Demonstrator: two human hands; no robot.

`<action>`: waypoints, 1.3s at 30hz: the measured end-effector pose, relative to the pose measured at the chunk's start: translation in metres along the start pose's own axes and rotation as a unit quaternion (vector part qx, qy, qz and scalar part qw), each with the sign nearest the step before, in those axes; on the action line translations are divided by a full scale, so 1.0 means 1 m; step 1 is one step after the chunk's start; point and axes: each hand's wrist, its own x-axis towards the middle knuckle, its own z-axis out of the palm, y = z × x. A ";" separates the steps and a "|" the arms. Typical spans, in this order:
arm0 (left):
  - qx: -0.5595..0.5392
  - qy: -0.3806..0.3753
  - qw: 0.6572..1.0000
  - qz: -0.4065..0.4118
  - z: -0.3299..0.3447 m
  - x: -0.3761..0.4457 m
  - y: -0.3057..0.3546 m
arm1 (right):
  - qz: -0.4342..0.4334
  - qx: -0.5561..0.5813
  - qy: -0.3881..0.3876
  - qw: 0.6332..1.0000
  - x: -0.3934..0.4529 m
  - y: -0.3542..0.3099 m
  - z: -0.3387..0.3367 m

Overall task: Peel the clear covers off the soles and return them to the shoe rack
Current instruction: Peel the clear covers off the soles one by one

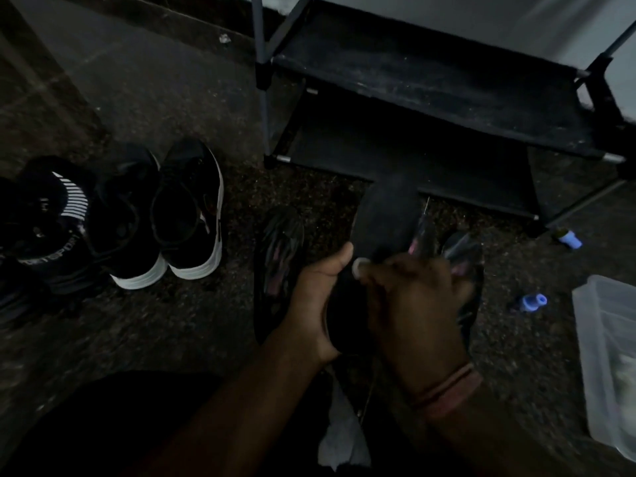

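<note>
Sneakers [165, 215] on floor [144, 98], left of shoe rack [430, 84].

Single head-worn view, steeply downward, close over hands [375, 297] near shoe rack [430, 84].

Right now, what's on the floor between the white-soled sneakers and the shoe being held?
In the head view, one dark shoe lies on the floor between the white-soled sneakers and the held shoe.

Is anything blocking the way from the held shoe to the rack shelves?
Nothing visible does. The shoe, held by both hands, points at the rack; its lower shelf and upper shelf show bare. The other shoes sit off to the left.
</note>
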 end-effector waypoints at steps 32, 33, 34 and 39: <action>0.028 0.030 0.998 0.041 0.032 -0.023 0.000 | 0.047 0.215 -0.033 0.975 0.014 0.030 0.015; 0.017 0.038 0.998 0.047 0.030 -0.023 0.004 | 0.029 0.238 -0.072 0.968 0.008 0.016 0.012; 0.004 0.046 0.997 0.053 0.028 -0.022 0.007 | 0.014 0.253 -0.106 0.961 0.002 0.002 0.009; -0.028 0.087 0.994 0.066 0.026 -0.023 0.022 | 0.022 0.304 -0.204 0.930 -0.005 -0.014 -0.017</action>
